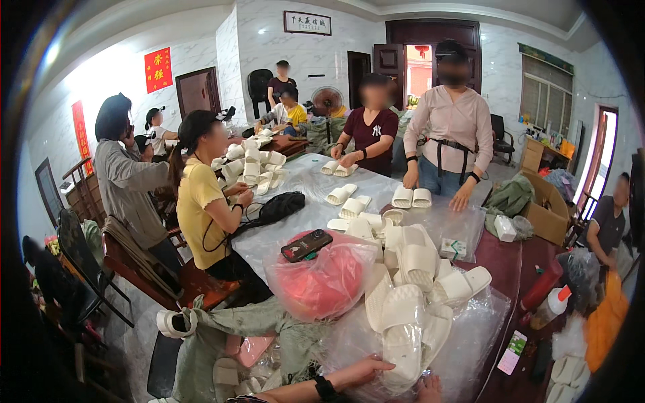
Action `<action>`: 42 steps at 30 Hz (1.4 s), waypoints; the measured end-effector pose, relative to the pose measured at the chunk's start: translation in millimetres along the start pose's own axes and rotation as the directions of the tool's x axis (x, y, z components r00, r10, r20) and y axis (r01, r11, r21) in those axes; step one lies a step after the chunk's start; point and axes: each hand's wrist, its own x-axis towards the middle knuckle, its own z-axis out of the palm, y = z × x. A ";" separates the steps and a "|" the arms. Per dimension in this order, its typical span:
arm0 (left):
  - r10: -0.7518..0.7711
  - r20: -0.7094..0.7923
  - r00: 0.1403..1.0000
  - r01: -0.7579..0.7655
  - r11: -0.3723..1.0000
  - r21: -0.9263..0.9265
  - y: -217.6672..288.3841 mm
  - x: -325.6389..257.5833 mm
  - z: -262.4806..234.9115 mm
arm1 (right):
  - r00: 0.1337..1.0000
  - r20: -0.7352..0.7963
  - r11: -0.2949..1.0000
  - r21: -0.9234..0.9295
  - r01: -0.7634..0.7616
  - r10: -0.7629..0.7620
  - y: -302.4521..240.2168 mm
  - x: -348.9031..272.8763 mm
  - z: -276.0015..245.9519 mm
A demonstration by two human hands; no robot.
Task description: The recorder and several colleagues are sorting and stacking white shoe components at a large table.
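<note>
My left hand (368,371), with a black band at the wrist, reaches in from the lower edge and grips the side of a white slipper (403,346). The fingers under the slipper are hidden. My right hand (428,389) shows only in part at the bottom edge. Its fingers point up and slightly apart over clear plastic, next to the slipper, with nothing visible in them. More white slippers (415,265) lie heaped just beyond, some on a clear plastic bag (480,322). Left of the heap, a pink bundle in clear plastic (322,279) has a dark phone (307,246) on top.
Co-workers stand around the plastic-covered table (302,178), some handling slippers. A green sack (215,346) with slippers lies at lower left. To the right are a white bottle (551,307), another phone (512,352), a cardboard box (543,208) and an orange cloth (605,312).
</note>
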 end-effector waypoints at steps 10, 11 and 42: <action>-0.032 -0.008 0.999 0.032 0.999 -0.008 23.4 -17.7 26.4 | 0.999 -0.037 1.000 0.010 0.005 -0.004 9.1 -1.2 13.7; 0.017 -0.041 0.999 -0.015 0.998 0.054 24.9 -18.8 27.9 | 0.999 -0.037 0.999 0.037 -0.017 0.019 9.3 -0.4 14.9; 0.128 -0.860 0.494 0.860 0.069 0.505 100.4 -423.4 -194.8 | 0.996 0.020 0.996 0.027 0.081 -0.081 -14.8 7.0 -8.6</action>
